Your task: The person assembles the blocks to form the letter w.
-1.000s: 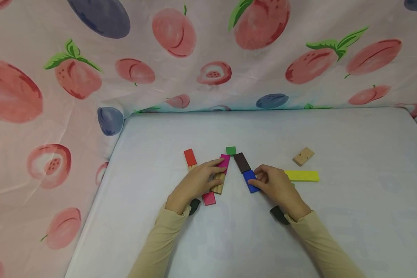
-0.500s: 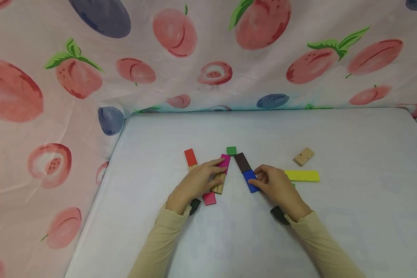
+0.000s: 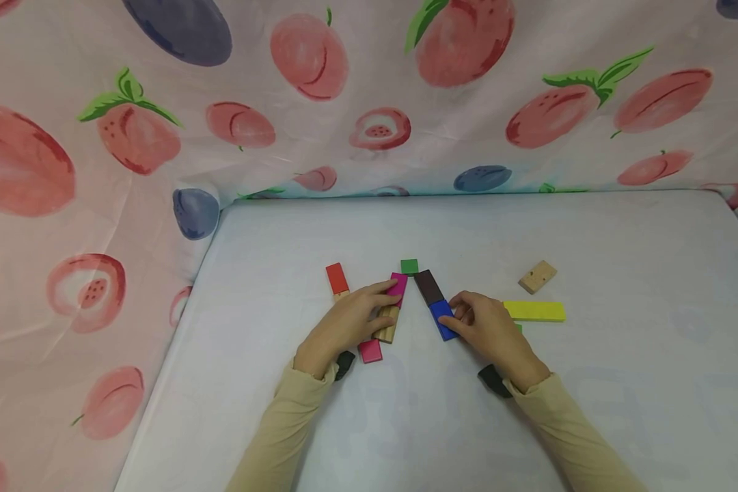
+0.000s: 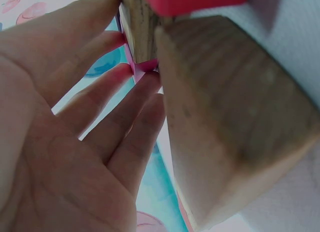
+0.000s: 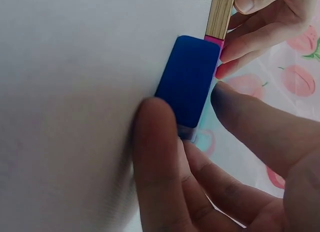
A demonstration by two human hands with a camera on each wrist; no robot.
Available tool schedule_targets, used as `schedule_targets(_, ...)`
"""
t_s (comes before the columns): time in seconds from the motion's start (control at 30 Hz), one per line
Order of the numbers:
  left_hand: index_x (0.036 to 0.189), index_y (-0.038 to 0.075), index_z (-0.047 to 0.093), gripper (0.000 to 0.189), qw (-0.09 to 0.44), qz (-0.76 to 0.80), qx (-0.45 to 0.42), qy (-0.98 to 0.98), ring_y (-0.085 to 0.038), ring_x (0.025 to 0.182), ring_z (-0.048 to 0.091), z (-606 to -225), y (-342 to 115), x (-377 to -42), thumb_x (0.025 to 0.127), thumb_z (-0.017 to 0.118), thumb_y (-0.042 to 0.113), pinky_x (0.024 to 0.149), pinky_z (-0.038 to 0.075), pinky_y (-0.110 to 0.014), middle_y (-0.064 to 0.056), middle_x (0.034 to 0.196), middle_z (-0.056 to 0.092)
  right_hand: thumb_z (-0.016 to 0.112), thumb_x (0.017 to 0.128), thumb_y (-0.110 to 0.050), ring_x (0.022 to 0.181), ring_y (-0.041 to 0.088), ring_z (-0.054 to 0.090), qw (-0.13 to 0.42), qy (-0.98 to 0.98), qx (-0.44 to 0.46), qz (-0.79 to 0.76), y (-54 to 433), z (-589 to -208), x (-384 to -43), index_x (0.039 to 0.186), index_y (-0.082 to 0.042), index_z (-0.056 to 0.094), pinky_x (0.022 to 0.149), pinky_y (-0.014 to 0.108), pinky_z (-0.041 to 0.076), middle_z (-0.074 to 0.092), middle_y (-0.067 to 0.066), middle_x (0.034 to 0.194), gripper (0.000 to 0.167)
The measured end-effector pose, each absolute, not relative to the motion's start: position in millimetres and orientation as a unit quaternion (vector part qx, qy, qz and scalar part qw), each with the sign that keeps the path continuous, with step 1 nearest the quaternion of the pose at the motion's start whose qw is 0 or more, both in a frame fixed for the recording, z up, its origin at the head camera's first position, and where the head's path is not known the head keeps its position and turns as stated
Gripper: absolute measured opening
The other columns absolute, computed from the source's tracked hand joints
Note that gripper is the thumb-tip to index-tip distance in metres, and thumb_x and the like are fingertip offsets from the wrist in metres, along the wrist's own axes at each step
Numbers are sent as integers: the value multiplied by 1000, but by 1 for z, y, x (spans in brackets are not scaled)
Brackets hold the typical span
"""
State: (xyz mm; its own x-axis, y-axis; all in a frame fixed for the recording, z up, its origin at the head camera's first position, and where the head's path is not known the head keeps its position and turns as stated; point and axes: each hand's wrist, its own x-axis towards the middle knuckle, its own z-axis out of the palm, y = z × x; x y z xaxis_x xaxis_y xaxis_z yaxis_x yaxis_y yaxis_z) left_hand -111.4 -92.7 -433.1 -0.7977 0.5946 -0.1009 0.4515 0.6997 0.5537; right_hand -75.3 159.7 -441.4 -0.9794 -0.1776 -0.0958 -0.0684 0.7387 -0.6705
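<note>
My left hand (image 3: 347, 316) rests its spread, fairly straight fingers on a magenta block (image 3: 398, 281) and the plain wooden block (image 3: 387, 331) below it, which line up end to end in a slanting row. In the left wrist view its fingertips touch their sides. My right hand (image 3: 492, 331) pinches a blue block (image 5: 189, 82) between thumb and finger. That block meets a dark brown block (image 3: 429, 287), forming a second slanting row. A small green block (image 3: 408, 266) lies at the top, between the two rows.
Left of my left hand lies a red block (image 3: 337, 278), with wood showing below it. A pink block (image 3: 371, 351) is near the left wrist. Right of my right hand are a long yellow block (image 3: 538, 311) and a wooden block with dots (image 3: 538, 277). Patterned cloth (image 3: 378, 130) hangs behind the table.
</note>
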Motion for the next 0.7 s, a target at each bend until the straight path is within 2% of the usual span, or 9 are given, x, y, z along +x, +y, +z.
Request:
schedule_targets(0.37,132,6,65,43,141,257,290,911,-26,140,45,-433,-91,-112,93,72,22,113,41,-38,-7,152,46,74,91,-20,73,16,60,72,931,-69,-352,160,-438,-72,104,2,67,66,30,53,66,6,83,27)
schedule_targets(0.7,136,8,61,47,146,242,287,915,-25,141,44,-430,-92,-111,93,71,24,113,40,-39,-6,154,45,73,91,-16,81,19,62,56,936,-98,-333,163,-425,-68,107,2,67,75,37,57,65,8,92,24)
